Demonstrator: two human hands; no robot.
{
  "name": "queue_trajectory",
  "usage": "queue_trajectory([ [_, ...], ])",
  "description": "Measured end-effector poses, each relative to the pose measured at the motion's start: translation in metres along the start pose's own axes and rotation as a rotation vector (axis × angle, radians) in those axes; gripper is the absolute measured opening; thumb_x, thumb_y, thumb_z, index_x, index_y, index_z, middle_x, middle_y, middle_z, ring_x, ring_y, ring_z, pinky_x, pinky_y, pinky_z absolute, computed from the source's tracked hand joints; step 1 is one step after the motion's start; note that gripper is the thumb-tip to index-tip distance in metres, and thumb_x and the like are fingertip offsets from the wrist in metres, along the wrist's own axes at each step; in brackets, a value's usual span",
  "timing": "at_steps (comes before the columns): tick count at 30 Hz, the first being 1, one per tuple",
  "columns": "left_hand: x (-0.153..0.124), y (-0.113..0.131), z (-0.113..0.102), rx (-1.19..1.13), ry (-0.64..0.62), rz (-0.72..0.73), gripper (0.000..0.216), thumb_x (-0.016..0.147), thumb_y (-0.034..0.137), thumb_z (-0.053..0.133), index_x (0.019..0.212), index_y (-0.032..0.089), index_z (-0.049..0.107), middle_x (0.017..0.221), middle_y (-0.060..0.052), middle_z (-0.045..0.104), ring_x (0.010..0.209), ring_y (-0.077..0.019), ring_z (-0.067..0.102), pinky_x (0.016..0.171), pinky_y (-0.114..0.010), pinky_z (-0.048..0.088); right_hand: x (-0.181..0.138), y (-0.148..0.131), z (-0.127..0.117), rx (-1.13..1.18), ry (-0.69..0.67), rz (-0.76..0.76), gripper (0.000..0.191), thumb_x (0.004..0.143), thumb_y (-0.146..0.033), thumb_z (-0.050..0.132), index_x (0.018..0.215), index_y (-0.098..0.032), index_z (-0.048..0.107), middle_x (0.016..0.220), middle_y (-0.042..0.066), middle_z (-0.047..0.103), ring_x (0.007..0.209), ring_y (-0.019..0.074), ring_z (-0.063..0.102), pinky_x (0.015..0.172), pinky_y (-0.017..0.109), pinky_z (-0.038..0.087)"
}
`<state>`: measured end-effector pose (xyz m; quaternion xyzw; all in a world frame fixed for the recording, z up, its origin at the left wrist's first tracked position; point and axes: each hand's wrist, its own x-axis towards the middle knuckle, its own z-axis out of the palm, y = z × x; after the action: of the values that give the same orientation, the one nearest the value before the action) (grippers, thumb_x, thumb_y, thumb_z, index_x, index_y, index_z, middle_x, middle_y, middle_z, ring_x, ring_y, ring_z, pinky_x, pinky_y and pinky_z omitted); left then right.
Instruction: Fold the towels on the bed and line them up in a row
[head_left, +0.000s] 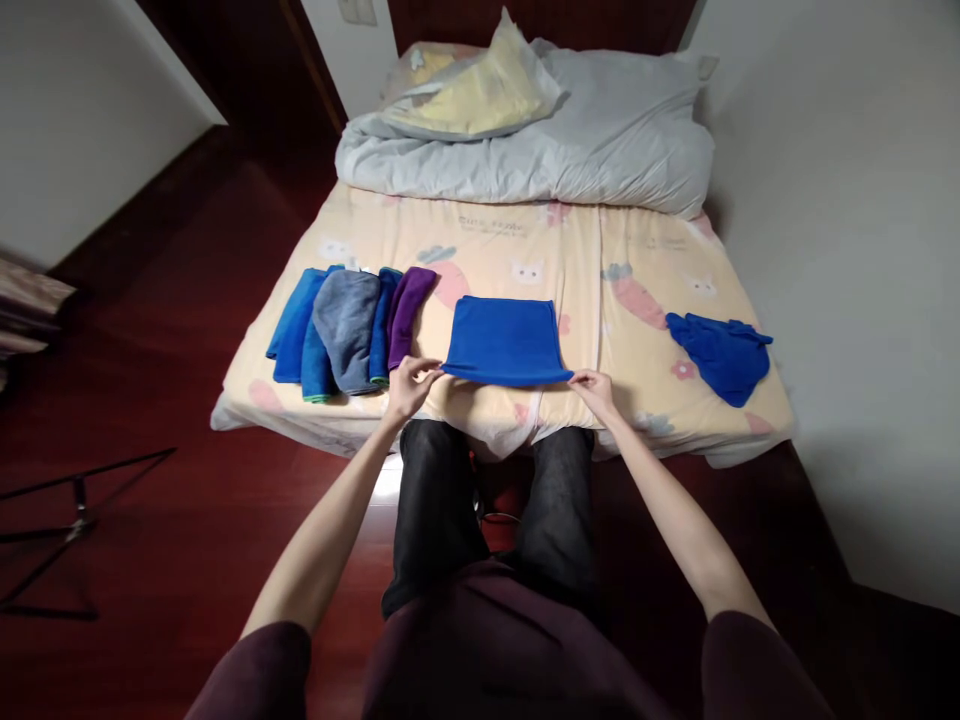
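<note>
A blue towel (pixel 504 335) lies on the bed in front of me, spread as a flat rectangle with its near edge lifted a little. My left hand (pixel 411 387) pinches its near left corner between thumb and fingers. At the near right corner, my right hand (pixel 594 390) grips the cloth in the same way. Left of it, a row of folded towels in blue, grey and purple overlaps; the grey towel (pixel 349 325) and the purple towel (pixel 409 315) are among them. A crumpled blue cloth (pixel 720 352) rests apart on the right side of the bed.
The bed (pixel 645 250) has a patterned cream sheet. At its head lie a rolled grey quilt (pixel 525 165) and a yellow pillow (pixel 480 95) in a translucent cover. Black stand legs (pixel 79 525) reach over the dark red floor at left. Walls flank both sides.
</note>
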<state>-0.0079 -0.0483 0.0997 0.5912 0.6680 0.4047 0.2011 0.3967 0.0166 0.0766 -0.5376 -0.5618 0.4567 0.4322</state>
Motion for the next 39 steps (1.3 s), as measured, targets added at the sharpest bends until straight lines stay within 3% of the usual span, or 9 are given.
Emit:
queue_trajectory([
  [4,-0.034,-0.024,0.017,0.018,-0.117,-0.129,0.032,0.083,0.043,0.072,0.105,0.020,0.077,0.097,-0.009,0.079,0.096,-0.0248,0.068,0.089,-0.035,0.052,-0.026,0.028,0.004,-0.019,-0.091,0.209,0.026,0.057,-0.037,0.081,0.073,-0.020,0.069,0.071,0.003,0.068,0.065,0.0161,0.059,0.064,0.029,0.048],
  [8,-0.048,-0.037,0.029,-0.120,-0.244,-0.340,0.052,0.075,0.049,0.078,0.117,0.019,0.071,0.094,-0.010,0.080,0.090,-0.0271,0.074,0.082,-0.034,0.055,-0.037,0.036,0.007,0.011,-0.117,0.401,0.044,0.052,-0.047,0.086,0.080,-0.019,0.068,0.071,0.002,0.068,0.057,0.0123,0.052,0.050,0.023,0.037],
  [11,-0.049,-0.040,0.036,-0.178,-0.204,-0.432,0.057,0.072,0.051,0.079,0.117,0.017,0.068,0.089,-0.010,0.080,0.085,-0.0275,0.076,0.077,-0.033,0.056,-0.039,0.036,0.013,0.026,-0.016,0.430,0.050,0.050,-0.054,0.087,0.077,-0.019,0.064,0.072,0.002,0.068,0.057,0.0117,0.050,0.047,0.022,0.033],
  [15,-0.048,-0.041,0.037,-0.152,-0.161,-0.491,0.042,0.071,0.040,0.078,0.106,0.018,0.070,0.081,-0.007,0.079,0.082,-0.0262,0.076,0.073,-0.030,0.056,-0.041,0.035,0.018,-0.010,0.065,0.449,0.052,0.046,-0.054,0.090,0.068,-0.021,0.056,0.060,-0.003,0.059,0.050,0.0091,0.042,0.045,0.022,0.030],
  [21,-0.062,-0.051,0.029,-0.115,-0.209,-0.508,0.036,0.068,0.041,0.079,0.096,0.020,0.070,0.083,-0.007,0.080,0.088,-0.0264,0.076,0.073,-0.029,0.055,-0.057,0.039,0.005,-0.086,0.009,0.440,0.057,0.044,-0.056,0.091,0.066,-0.022,0.051,0.053,-0.007,0.050,0.049,0.0085,0.040,0.044,0.021,0.027],
  [25,-0.068,-0.055,0.027,-0.163,-0.298,-0.565,0.049,0.064,0.050,0.082,0.100,0.019,0.070,0.083,-0.006,0.079,0.068,-0.0206,0.071,0.056,-0.025,0.049,-0.063,0.039,-0.004,-0.078,-0.051,0.472,0.059,0.044,-0.058,0.091,0.069,-0.021,0.052,0.057,-0.006,0.053,0.052,0.0085,0.041,0.044,0.019,0.025],
  [30,-0.043,-0.051,0.031,-0.270,-0.323,-0.585,0.058,0.059,0.059,0.086,0.097,0.019,0.068,0.078,-0.006,0.076,0.049,-0.0132,0.056,0.044,-0.023,0.038,-0.044,0.031,-0.001,-0.021,-0.041,0.513,0.062,0.042,-0.056,0.093,0.070,-0.022,0.050,0.056,-0.007,0.049,0.050,0.0069,0.035,0.044,0.021,0.020],
  [39,0.042,-0.056,0.051,-0.305,-0.213,-0.628,0.061,0.050,0.056,0.091,0.089,0.015,0.070,0.074,-0.004,0.070,0.052,-0.0086,0.049,0.048,-0.021,0.038,0.031,0.030,0.009,-0.043,-0.063,0.501,0.058,0.046,-0.053,0.094,0.068,-0.022,0.050,0.057,-0.008,0.044,0.052,0.0067,0.033,0.046,0.022,0.022],
])
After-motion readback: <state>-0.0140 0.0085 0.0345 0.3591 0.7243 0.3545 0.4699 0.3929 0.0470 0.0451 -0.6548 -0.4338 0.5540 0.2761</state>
